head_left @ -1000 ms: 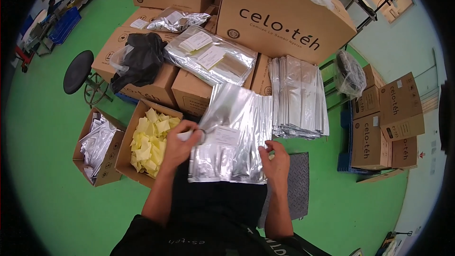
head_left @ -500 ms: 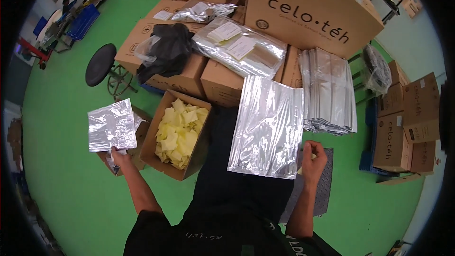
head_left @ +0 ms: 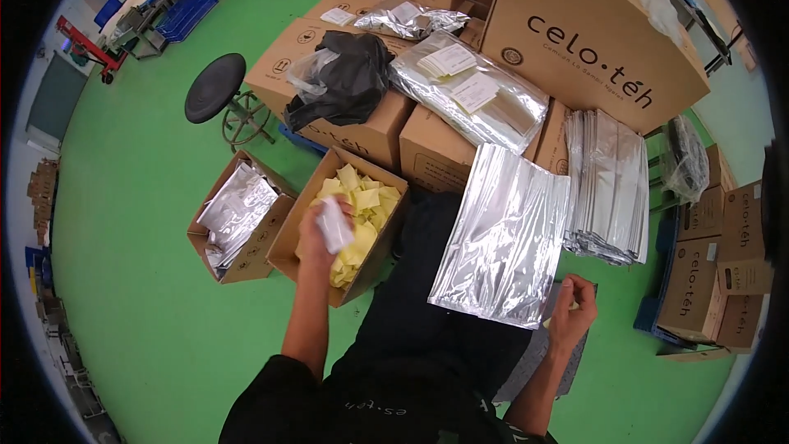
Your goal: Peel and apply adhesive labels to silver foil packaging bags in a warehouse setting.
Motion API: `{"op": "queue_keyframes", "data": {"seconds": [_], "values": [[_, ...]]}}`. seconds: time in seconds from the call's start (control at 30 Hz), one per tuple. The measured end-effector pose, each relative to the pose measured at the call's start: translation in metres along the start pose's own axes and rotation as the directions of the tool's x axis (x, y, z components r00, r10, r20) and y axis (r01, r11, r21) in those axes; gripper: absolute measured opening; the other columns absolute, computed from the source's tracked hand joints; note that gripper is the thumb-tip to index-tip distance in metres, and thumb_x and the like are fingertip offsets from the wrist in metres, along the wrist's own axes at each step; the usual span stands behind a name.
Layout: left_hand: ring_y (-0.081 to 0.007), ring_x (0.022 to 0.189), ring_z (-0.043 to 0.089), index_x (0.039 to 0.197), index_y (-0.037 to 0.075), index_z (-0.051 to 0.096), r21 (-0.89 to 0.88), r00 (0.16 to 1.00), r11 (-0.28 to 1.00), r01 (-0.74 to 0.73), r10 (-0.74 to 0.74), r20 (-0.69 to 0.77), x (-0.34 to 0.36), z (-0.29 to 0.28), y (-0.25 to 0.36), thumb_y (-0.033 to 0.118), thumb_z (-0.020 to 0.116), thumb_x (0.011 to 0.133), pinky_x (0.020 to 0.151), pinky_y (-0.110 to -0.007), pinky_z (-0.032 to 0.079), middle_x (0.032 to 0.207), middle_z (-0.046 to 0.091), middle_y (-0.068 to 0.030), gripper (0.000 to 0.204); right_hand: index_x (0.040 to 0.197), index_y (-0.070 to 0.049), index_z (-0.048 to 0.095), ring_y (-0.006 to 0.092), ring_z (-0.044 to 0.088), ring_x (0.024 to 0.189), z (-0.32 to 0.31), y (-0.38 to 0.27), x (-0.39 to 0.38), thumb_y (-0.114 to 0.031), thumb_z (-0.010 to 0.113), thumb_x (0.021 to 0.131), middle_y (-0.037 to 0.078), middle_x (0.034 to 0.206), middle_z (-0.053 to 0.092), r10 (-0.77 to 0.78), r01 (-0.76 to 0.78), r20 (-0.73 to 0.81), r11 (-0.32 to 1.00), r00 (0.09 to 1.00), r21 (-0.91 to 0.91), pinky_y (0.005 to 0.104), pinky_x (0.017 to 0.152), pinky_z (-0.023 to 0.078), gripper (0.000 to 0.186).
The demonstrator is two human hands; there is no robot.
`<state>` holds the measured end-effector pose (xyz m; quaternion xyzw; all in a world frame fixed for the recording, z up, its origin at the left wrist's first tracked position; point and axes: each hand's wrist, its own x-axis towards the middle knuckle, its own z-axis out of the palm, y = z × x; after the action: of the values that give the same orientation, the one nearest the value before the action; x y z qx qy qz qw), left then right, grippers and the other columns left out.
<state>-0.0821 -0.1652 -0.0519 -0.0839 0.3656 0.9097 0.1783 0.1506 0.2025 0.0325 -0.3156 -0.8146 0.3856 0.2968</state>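
My left hand (head_left: 314, 234) is closed on a small white stack of labels (head_left: 335, 225), slightly blurred. It is above a carton (head_left: 283, 247) filled with crumpled pale yellow paper pieces (head_left: 362, 197). Across my lap lies a stack of flat silver foil bags (head_left: 501, 234). Beside its lower right edge is my right hand (head_left: 573, 312), its fingers curled together in a pinch. A bit of pale yellow shows near those fingers, but I cannot make out what they hold. Farther left, a smaller carton (head_left: 255, 247) has silver foil bags (head_left: 240, 207) in it.
Ahead, cartons (head_left: 374, 127) carry a black plastic bag (head_left: 349, 78) and a large silver foil packet (head_left: 509, 115) topped with labels (head_left: 475, 92). More foil bags (head_left: 608, 185) are piled to the right. A round stool (head_left: 215, 89) stands far left; stacked cartons (head_left: 690, 279) stand at right.
My left hand has let go of a silver foil bag at the left carton and moved right, with the white labels in it. My right hand stays by the lap stack; the view has turned left.
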Motion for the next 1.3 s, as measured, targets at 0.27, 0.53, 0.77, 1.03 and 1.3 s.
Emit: {"op": "queue_keyframes", "data": {"seconds": [0.27,0.53,0.77,1.03,1.3], "values": [[-0.0264,0.077,0.071,0.115,0.006,0.069,0.716,0.694,0.566,-0.409,-0.316,0.647,-0.08,0.172,-0.049,0.021,0.059,0.097,0.069,-0.035,0.053,0.085,0.071,-0.0166,0.025,0.103,-0.001,0.071,0.0205,0.066,0.077,0.015,-0.092,-0.012,-0.001,0.078,0.075,0.011,0.092,0.07,-0.222,0.159,0.423,0.971,0.878,0.18,0.0301,0.065,0.05,0.03],[-0.0379,0.077,0.068,0.105,0.006,0.071,0.737,0.677,0.467,-0.489,-0.33,0.658,-0.084,0.181,-0.07,0.023,0.061,0.095,0.069,-0.04,0.053,0.085,0.07,-0.0189,0.022,0.09,-0.001,0.07,0.0256,0.069,0.078,0.002,-0.084,-0.01,-0.003,0.077,0.079,0.012,0.088,0.068,-0.255,0.186,0.477,0.964,0.841,0.189,0.0333,0.068,0.054,0.013],[-0.026,0.078,0.073,0.101,0.003,0.073,0.738,0.692,0.482,-0.473,-0.315,0.65,-0.08,0.177,-0.076,0.017,0.068,0.091,0.069,-0.032,0.055,0.087,0.073,-0.0144,0.018,0.089,-0.001,0.068,0.0254,0.068,0.075,0.001,-0.074,-0.01,-0.004,0.076,0.08,0.011,0.086,0.067,-0.245,0.195,0.548,0.969,0.8,0.149,0.033,0.066,0.053,0.012],[-0.0275,0.076,0.072,0.098,0.004,0.074,0.697,0.664,0.426,-0.577,-0.253,0.704,-0.076,0.175,-0.078,0.017,0.072,0.088,0.068,-0.034,0.056,0.087,0.073,-0.0134,0.016,0.088,0.0,0.07,0.023,0.068,0.075,-0.001,-0.072,-0.01,-0.002,0.075,0.078,0.011,0.085,0.069,-0.245,0.161,0.559,0.967,0.793,0.195,0.0314,0.066,0.052,0.011],[-0.0296,0.074,0.071,0.098,0.005,0.074,0.735,0.613,0.406,-0.543,-0.407,0.677,-0.072,0.172,-0.073,0.019,0.072,0.089,0.066,-0.035,0.054,0.083,0.072,-0.0141,0.017,0.092,0.0,0.071,0.024,0.069,0.082,0.001,-0.064,-0.01,-0.002,0.078,0.078,0.012,0.09,0.07,-0.196,0.089,0.639,0.977,0.744,0.195,0.0331,0.072,0.054,0.016]]}}
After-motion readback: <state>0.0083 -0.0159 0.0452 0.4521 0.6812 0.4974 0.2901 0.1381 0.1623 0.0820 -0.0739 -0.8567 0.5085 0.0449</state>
